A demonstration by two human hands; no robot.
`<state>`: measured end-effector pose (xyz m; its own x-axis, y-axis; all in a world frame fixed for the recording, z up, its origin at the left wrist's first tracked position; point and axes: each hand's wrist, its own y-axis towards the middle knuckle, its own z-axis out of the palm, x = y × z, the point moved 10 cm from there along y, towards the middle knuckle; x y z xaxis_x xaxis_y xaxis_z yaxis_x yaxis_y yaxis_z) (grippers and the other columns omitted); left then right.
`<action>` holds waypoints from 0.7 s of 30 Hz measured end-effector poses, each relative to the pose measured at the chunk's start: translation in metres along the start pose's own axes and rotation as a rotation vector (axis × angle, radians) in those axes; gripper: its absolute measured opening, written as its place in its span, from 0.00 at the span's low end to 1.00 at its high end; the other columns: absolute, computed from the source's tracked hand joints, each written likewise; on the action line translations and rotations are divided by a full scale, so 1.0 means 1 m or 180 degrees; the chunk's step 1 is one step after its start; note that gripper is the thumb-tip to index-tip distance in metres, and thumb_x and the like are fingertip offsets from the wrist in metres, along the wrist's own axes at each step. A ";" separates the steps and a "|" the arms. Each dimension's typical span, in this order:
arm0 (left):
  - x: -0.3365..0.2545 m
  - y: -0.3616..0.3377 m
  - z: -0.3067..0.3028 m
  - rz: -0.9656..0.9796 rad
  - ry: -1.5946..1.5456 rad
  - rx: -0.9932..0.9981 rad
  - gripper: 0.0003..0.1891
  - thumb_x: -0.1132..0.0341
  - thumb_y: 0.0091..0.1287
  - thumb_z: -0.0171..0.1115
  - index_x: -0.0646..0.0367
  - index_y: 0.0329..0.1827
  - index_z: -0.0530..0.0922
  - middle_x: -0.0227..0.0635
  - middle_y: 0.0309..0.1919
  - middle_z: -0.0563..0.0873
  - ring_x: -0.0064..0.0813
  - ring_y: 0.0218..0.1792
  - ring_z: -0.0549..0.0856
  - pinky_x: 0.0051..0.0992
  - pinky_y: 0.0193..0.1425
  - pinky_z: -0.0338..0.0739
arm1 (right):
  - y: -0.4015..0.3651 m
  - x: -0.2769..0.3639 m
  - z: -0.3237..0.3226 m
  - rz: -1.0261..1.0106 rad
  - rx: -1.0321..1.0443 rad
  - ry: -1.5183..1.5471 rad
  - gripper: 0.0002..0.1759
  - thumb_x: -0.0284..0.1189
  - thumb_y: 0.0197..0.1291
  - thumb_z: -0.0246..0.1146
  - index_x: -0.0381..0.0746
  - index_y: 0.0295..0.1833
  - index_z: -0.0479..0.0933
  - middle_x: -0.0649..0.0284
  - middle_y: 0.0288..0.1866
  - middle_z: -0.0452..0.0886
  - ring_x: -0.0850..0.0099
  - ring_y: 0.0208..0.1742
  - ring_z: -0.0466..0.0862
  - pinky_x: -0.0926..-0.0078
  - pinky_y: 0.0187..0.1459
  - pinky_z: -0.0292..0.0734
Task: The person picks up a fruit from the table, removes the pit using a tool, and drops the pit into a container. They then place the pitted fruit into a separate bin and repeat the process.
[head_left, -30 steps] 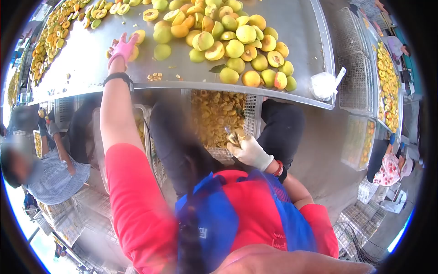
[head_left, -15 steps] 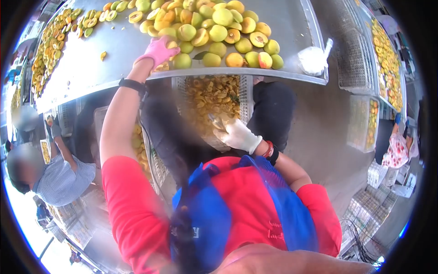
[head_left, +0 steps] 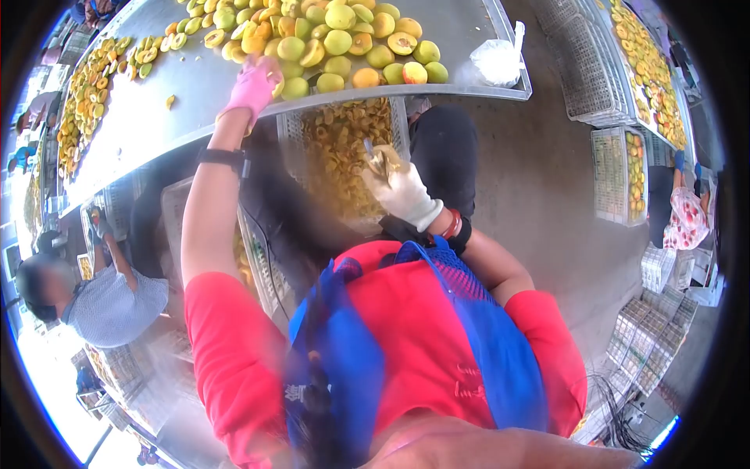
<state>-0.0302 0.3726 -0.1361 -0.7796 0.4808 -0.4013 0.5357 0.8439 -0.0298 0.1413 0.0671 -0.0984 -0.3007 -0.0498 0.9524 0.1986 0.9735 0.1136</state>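
Observation:
My left hand [head_left: 256,86], in a pink glove, is at the near edge of the metal table, its fingers curled around a fruit that is mostly hidden. Right beside it lies the pile of yellow-green stone fruit [head_left: 337,41], some whole, some cut with the inside showing. My right hand [head_left: 400,187], in a white glove with stained fingers, is closed on a small metal tool [head_left: 369,146], whose tip points up. That hand is over a crate [head_left: 398,129] between my knees, filled with yellow-brown fruit pieces [head_left: 344,144].
Halved fruit [head_left: 86,102] spreads across the left of the metal table [head_left: 187,109]. A white plastic bag [head_left: 496,62] sits at its right corner. White crates [head_left: 582,66] stand to the right. Another person [head_left: 117,301] works at the left; a second table of fruit [head_left: 648,74] is at the right.
My left hand has drawn slightly toward the table edge. My right hand has risen over the crate with the tool, its tip now upward. The whole view has shifted a little.

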 end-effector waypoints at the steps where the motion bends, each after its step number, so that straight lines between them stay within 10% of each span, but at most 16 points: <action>1: -0.006 -0.006 0.004 0.0018 -0.0033 0.0217 0.20 0.58 0.69 0.55 0.42 0.65 0.73 0.51 0.69 0.71 0.58 0.66 0.73 0.46 0.70 0.70 | -0.001 -0.004 0.002 0.0037 0.0046 -0.0014 0.13 0.25 0.61 0.66 0.37 0.50 0.74 0.59 0.27 0.77 0.66 0.26 0.76 0.67 0.31 0.74; 5: 0.036 -0.009 0.031 -0.0584 0.0158 0.0290 0.32 0.64 0.71 0.57 0.48 0.78 0.61 0.50 0.58 0.81 0.37 0.31 0.86 0.38 0.47 0.82 | -0.013 -0.011 0.004 0.0367 0.0171 0.0140 0.12 0.25 0.63 0.66 0.37 0.49 0.74 0.63 0.28 0.76 0.73 0.29 0.73 0.70 0.34 0.73; 9: 0.062 -0.002 0.006 -0.0636 0.0479 -0.0674 0.27 0.62 0.71 0.54 0.50 0.74 0.70 0.51 0.55 0.85 0.40 0.43 0.88 0.36 0.54 0.80 | -0.025 -0.003 -0.006 0.0044 0.0043 0.0107 0.11 0.27 0.63 0.64 0.35 0.48 0.73 0.52 0.28 0.80 0.59 0.28 0.81 0.63 0.33 0.75; 13: 0.047 -0.010 0.015 -0.1259 -0.0313 0.0541 0.30 0.54 0.65 0.63 0.50 0.71 0.74 0.53 0.60 0.82 0.47 0.62 0.81 0.37 0.67 0.74 | -0.028 -0.008 -0.011 0.0180 -0.0028 0.0367 0.11 0.27 0.63 0.64 0.36 0.48 0.74 0.57 0.26 0.78 0.67 0.26 0.76 0.66 0.32 0.74; 21: 0.026 0.001 0.021 -0.0654 0.0716 0.0878 0.35 0.51 0.60 0.69 0.50 0.71 0.71 0.51 0.59 0.81 0.45 0.61 0.81 0.35 0.67 0.75 | -0.017 -0.006 -0.005 0.0292 0.0011 0.0366 0.10 0.28 0.64 0.64 0.36 0.47 0.74 0.58 0.27 0.77 0.69 0.27 0.74 0.66 0.32 0.72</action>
<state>-0.0427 0.3811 -0.1658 -0.9145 0.3748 -0.1522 0.4045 0.8469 -0.3451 0.1444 0.0498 -0.1046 -0.1724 0.0143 0.9849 0.2172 0.9758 0.0238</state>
